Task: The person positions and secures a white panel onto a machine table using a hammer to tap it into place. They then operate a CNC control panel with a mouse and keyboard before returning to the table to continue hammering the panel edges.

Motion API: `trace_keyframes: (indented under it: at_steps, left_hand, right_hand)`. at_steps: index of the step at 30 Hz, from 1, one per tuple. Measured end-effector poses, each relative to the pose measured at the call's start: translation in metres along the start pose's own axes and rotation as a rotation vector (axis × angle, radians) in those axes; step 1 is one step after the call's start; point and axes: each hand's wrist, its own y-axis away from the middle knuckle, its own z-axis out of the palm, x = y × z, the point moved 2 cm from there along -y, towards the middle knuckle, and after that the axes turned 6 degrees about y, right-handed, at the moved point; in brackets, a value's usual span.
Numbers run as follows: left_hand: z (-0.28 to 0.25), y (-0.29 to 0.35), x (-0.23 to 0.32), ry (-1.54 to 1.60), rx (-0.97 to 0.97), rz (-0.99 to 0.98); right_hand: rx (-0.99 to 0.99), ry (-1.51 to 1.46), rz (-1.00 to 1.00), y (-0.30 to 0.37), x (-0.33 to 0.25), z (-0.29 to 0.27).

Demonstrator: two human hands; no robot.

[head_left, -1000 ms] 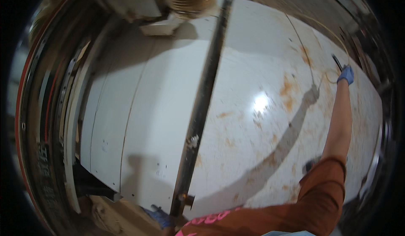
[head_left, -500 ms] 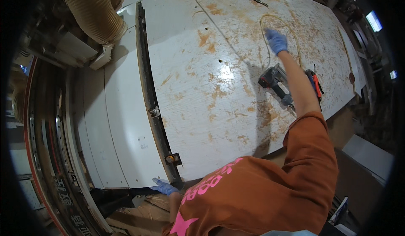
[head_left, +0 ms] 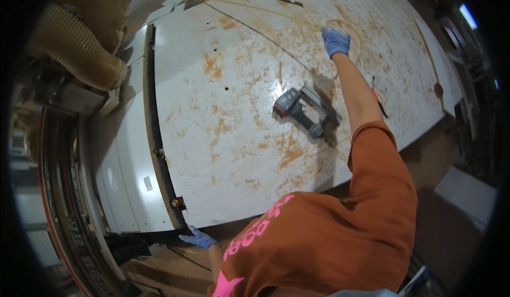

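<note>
My right hand [head_left: 336, 43], in a blue glove, reaches far over a scuffed white board [head_left: 249, 153]. Its fingers are closed around a thin yellowish air hose [head_left: 271, 13], which stretches from there toward the far left corner. Between my right forearm and the board's middle lies a grey and red nail gun [head_left: 304, 117], untouched. My left hand [head_left: 200, 238], also gloved, is at the near edge by the end of a long dark rail [head_left: 154, 132]. Its fingers are apart and nothing shows in them. Whether its fingertips press on the edge I cannot tell.
A dark knife-like tool [head_left: 286, 0] lies at the board's far side. Right of my forearm is a red-handled tool [head_left: 378, 99], partly hidden. Ribbed dust hoses [head_left: 79, 52] hang over the machine at left. A dark cord or shadow line crosses the board.
The view has shifted, so the board sits further left. My right hand now has the yellowish hose drawn out toward the far left. My left hand remains by the rail's near end.
</note>
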Motion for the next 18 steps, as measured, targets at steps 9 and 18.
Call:
trace_keyframes:
  at_steps: [9, 18]
  left_hand:
    - [0.002, 0.125, 0.024, -0.061, -0.029, 0.178]
    - [-0.022, 0.151, 0.009, -0.057, 0.016, 0.120]
  right_hand:
    - [-0.085, -0.166, -0.150, -0.062, -0.096, -0.006]
    - [-0.309, -0.490, -0.102, -0.028, -0.090, 0.055]
